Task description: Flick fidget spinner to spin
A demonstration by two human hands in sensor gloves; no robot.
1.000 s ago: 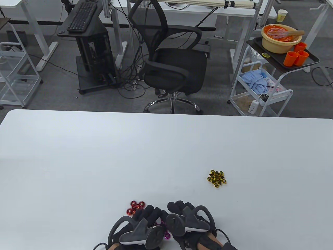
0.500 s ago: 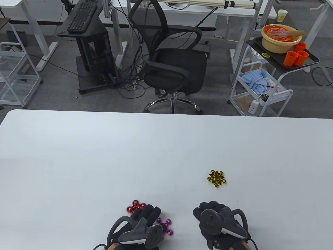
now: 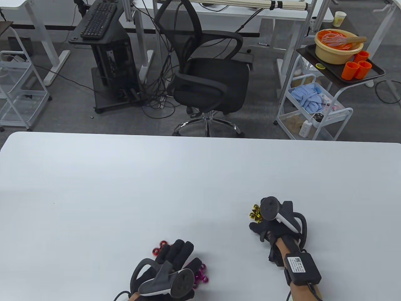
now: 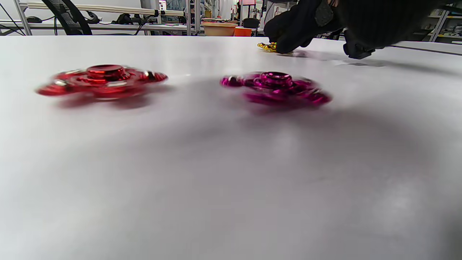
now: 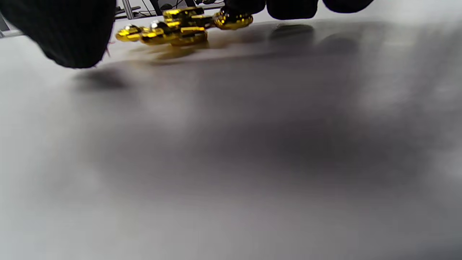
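My right hand (image 3: 274, 219): moved from near edge to gold spinner (image 5: 180, 25), fingertips touching, grip unclear. My left hand (image 3: 169, 266): unclenched above spinning magenta spinner (image 4: 276, 86). Gold next.

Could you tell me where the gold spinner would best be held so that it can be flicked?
Probably by its raised centre hub, pressed from above: the gold spinner lies flat on the table, so its lobes stay free to turn. The right hand is already over it from the near side, fingertips at its edge.
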